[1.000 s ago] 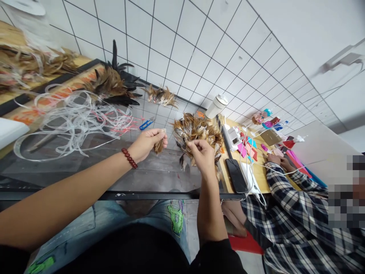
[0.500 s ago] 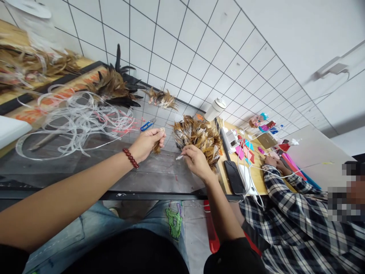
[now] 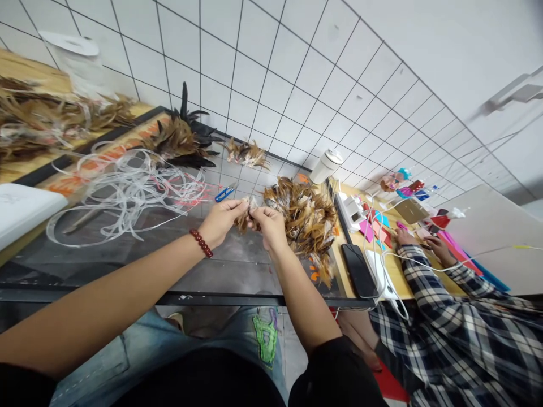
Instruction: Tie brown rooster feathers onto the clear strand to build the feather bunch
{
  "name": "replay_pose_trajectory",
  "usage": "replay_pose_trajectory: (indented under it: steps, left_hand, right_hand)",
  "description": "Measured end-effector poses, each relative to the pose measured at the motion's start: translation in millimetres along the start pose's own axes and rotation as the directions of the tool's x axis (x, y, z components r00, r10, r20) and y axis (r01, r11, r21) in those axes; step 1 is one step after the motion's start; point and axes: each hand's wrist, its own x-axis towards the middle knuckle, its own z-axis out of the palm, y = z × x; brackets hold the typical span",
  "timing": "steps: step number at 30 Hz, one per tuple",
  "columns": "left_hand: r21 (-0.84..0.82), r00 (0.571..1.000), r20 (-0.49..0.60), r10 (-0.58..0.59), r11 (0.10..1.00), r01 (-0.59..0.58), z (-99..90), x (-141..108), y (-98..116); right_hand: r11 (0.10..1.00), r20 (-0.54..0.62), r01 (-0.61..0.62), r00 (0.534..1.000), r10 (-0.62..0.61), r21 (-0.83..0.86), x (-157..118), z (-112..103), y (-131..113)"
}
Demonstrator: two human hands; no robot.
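Note:
My left hand [image 3: 219,222] and my right hand [image 3: 268,224] meet over the dark table. Between my fingertips is a small bunch of brown feathers [image 3: 241,222], and both hands pinch it at its pale end. Right beside my right hand lies a big pile of brown feathers [image 3: 306,212]. Blue thread snips [image 3: 224,193] rest just beyond my left hand. A small feather cluster [image 3: 247,154] lies farther back near the wall. To the left are a tangle of clear plastic strips [image 3: 127,192] and a bunch with black feathers [image 3: 182,138].
More feathers [image 3: 55,121] and a white spool [image 3: 74,45] are at the far left, above a white box [image 3: 27,212]. On the right stand a white cup [image 3: 326,165], a black phone [image 3: 358,270] and cables. A person in a plaid sleeve [image 3: 418,271] works beyond them.
My right hand has moved left from the feather pile to meet my left hand at the small bunch. The view has shifted slightly.

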Motion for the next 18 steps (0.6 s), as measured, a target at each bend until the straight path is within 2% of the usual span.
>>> replay_pose_trajectory:
  steps: [3,5,7,10,14,18]
  left_hand:
    - [0.011,1.0,-0.022,0.0,1.0,0.0,1.0,-1.0,-1.2]
    - [0.002,1.0,0.0,-0.022,1.0,0.022,1.2,-1.7,-0.6]
    - [-0.021,0.999,0.022,-0.047,0.999,0.048,1.2,-2.0,1.0]
    - [-0.059,0.999,-0.007,-0.054,0.997,0.053,0.9,-1.8,3.1]
    - [-0.09,0.998,-0.05,-0.04,0.995,0.036,1.2,-1.4,3.4]
    - [-0.115,0.997,-0.037,-0.064,0.992,0.059,2.1,-1.7,3.1]
  right_hand:
    - [0.999,0.0,0.04,0.999,-0.04,-0.028,-0.3,-1.6,4.1]
    - [0.996,0.023,0.059,0.998,-0.058,-0.061,-0.8,-1.3,6.3]
    - [0.994,0.064,0.049,0.997,-0.043,-0.101,-1.2,-1.3,7.3]
    - [0.987,0.095,0.016,0.995,-0.001,-0.158,-1.4,-2.2,7.0]
    - [0.972,0.122,0.047,0.992,-0.019,-0.229,-1.2,-3.0,6.7]
    - [0.943,0.182,0.062,0.983,-0.001,-0.326,-3.0,-3.9,5.5]
